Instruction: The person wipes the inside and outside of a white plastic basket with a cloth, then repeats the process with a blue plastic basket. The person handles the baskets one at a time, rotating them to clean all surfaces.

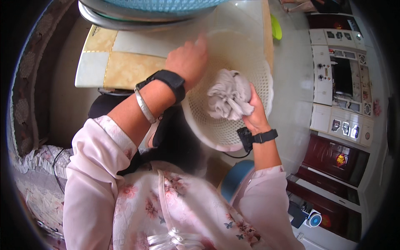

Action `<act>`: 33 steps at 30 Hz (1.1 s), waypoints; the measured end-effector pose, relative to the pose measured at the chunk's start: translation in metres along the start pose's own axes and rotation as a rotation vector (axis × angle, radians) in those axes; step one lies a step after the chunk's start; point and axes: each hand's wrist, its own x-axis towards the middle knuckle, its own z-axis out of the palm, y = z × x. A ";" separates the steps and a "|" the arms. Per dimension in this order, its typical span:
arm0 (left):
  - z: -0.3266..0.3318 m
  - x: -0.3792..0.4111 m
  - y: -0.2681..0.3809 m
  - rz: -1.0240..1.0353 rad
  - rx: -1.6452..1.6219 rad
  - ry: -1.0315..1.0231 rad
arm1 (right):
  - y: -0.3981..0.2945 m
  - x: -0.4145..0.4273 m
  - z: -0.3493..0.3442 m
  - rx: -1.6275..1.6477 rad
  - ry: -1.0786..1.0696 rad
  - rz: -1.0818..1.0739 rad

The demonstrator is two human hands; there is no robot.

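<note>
My right hand [257,111] grips a crumpled, bunched light-grey cloth [229,95] over a white perforated plastic basket [215,145]. The basket has a scalloped rim and overlaps the near right part of a tiled tabletop [137,68]. My left hand [189,61] is over the basket's left side, up and left of the cloth and apart from it. Its fingers are motion-blurred, so whether they hold anything does not show. Black straps circle both wrists, and a silver bangle is on the left forearm.
Stacked metal basins [125,23] with a blue perforated basket [156,4] on top stand at the table's far left. A blue tub [236,178] is low beside my right forearm. A bright green plastic item [276,28] lies beyond the table's right edge. A cushioned seat is at left.
</note>
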 end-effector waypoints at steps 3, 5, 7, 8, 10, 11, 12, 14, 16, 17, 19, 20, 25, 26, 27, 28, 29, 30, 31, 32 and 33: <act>-0.007 -0.002 -0.001 -0.010 -0.020 0.024 | -0.009 0.002 -0.006 0.263 -0.053 -0.056; -0.010 0.000 0.001 -0.004 -0.007 0.015 | -0.013 0.003 -0.004 0.222 0.017 -0.029; -0.009 -0.001 0.000 -0.004 0.024 0.018 | -0.006 0.007 -0.004 0.356 -0.023 -0.026; -0.009 0.001 0.000 0.003 0.009 0.026 | -0.003 0.012 -0.008 0.347 -0.092 -0.075; -0.008 -0.001 -0.003 0.017 -0.015 0.020 | -0.004 0.027 -0.025 -0.187 -0.051 0.039; -0.008 -0.002 -0.003 0.028 -0.008 0.024 | -0.005 0.033 -0.040 -0.451 -0.027 0.098; -0.008 -0.001 -0.003 0.037 0.003 0.033 | 0.001 0.038 -0.063 -0.946 0.114 0.152; -0.007 0.002 -0.005 0.047 0.031 0.042 | -0.007 0.041 -0.059 -0.976 0.274 0.128; -0.007 0.002 -0.007 0.053 0.072 0.036 | -0.017 0.042 -0.033 -0.859 0.245 0.126; -0.005 0.002 -0.008 0.037 0.061 0.033 | -0.008 0.045 -0.018 -0.969 0.161 0.072; -0.005 0.004 -0.008 0.026 0.036 0.031 | 0.009 0.052 0.010 -1.183 0.010 -0.047; -0.004 0.003 -0.006 0.025 0.046 0.033 | 0.021 0.057 0.018 -1.297 0.084 -0.008; -0.005 0.002 -0.005 -0.018 0.018 -0.010 | 0.022 0.099 0.033 -1.493 0.194 0.064; -0.004 0.002 -0.006 -0.018 0.011 -0.009 | 0.009 0.103 0.040 -1.571 0.063 0.061; -0.005 0.003 -0.007 -0.014 0.006 -0.002 | 0.017 0.107 0.040 -1.537 0.041 -0.068; -0.006 0.005 -0.006 -0.001 -0.003 0.005 | 0.027 0.109 0.038 -1.503 0.030 -0.191; -0.008 0.006 -0.003 -0.001 -0.004 0.014 | 0.036 0.112 0.035 -1.466 0.019 -0.313; -0.009 0.006 -0.003 -0.010 -0.001 0.024 | 0.036 0.109 0.045 -1.464 -0.020 -0.352; -0.009 0.004 -0.003 -0.025 0.002 0.032 | 0.037 0.100 0.059 -1.459 -0.064 -0.388; -0.008 0.003 -0.006 -0.021 0.007 0.035 | 0.037 0.091 0.067 -1.453 -0.109 -0.425; -0.008 0.006 -0.009 -0.014 0.008 0.045 | 0.039 0.082 0.064 -1.384 -0.206 -0.471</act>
